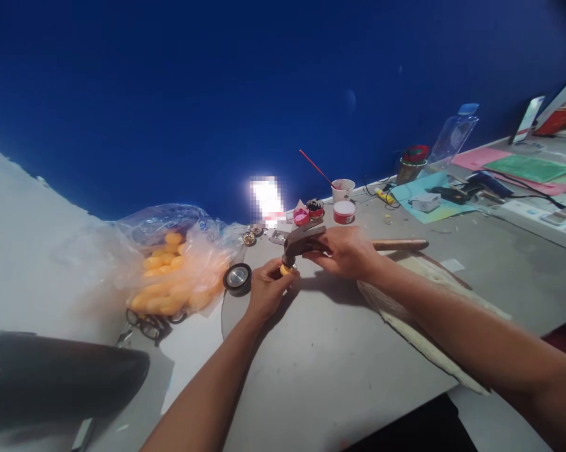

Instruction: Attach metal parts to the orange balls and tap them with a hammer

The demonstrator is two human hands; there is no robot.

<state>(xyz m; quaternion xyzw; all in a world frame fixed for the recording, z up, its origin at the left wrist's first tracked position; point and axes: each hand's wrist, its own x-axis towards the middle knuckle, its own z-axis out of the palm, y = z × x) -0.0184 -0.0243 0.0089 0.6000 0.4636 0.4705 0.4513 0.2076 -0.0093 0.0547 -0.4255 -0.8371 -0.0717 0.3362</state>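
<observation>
My right hand (346,251) is wrapped round a claw hammer (400,244), gripping it close to the head; the wooden handle sticks out to the right. The hammer's striking face meets the top of a small yellow-orange piece (287,270). Between the fingers of my left hand (270,285) that piece is pinched upright near the grey table top. Its lower part is hidden by my fingers. Just left of my left hand sits a round black tin-like thing with a silver centre (238,277).
A clear plastic bag (202,226) full of yellow-orange pieces lies at the left, with eyeglasses (146,323) before it. Behind my hands stand a white paper cup (343,190) with a red stick and small tubs (344,212). A cream cloth (405,314) lies under my right forearm.
</observation>
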